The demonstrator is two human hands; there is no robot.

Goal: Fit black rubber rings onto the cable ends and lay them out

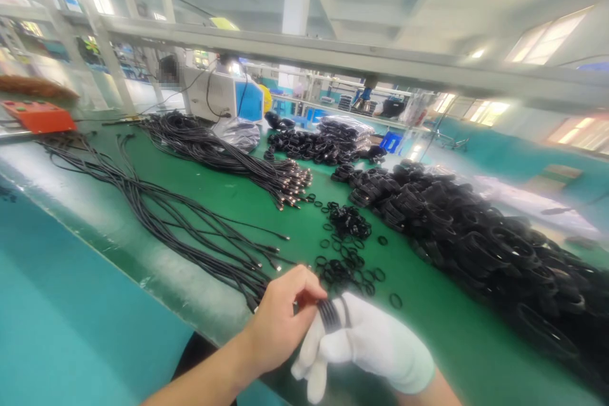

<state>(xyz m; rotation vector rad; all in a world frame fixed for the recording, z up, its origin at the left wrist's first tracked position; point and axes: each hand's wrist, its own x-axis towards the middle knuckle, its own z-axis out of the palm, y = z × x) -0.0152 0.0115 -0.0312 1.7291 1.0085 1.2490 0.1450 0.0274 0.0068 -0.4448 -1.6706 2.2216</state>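
Black bands: thin, several in close parallel row around fingers of gloved right hand, one more set apart toward knuckles; row pinched at upper end by left hand. Held over counter, near its near edge. Separate bands or single coil: indistinct.

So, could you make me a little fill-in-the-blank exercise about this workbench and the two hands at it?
1. The right hand wears a glove coloured ____.
2. The left hand wears ____ glove at all.
3. The tabletop beneath the small black rings is coloured ____.
4. In the picture, the big heap of black coils lies to the ____ of those rings.

Missing words: white; no; green; right.
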